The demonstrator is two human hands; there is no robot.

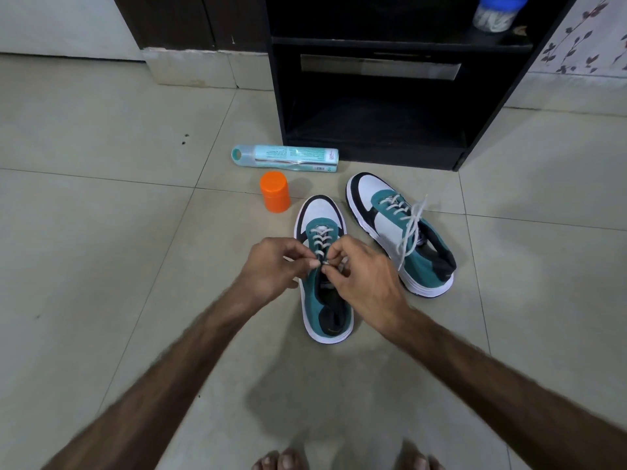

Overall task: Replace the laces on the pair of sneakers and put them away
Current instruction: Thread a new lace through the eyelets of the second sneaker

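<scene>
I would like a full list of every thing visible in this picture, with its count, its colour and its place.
teal, white and black sneaker being laced: 1, on the tiled floor, centre, under both hands
second teal, white and black sneaker: 1, on the floor to the right, loose white lace ends lying across it
orange plastic jar: 1, upright, left of the sneakers' toes
pale teal spray can: 1, lying on its side beyond the jar
black wooden shelf unit: 1, behind the sneakers, lower shelf open
clear jar with blue lid: 1, on the upper shelf
beige floor tiles: many
left hand: pinches the white lace
right hand: pinches the same lace
bare toes: bottom edge
</scene>
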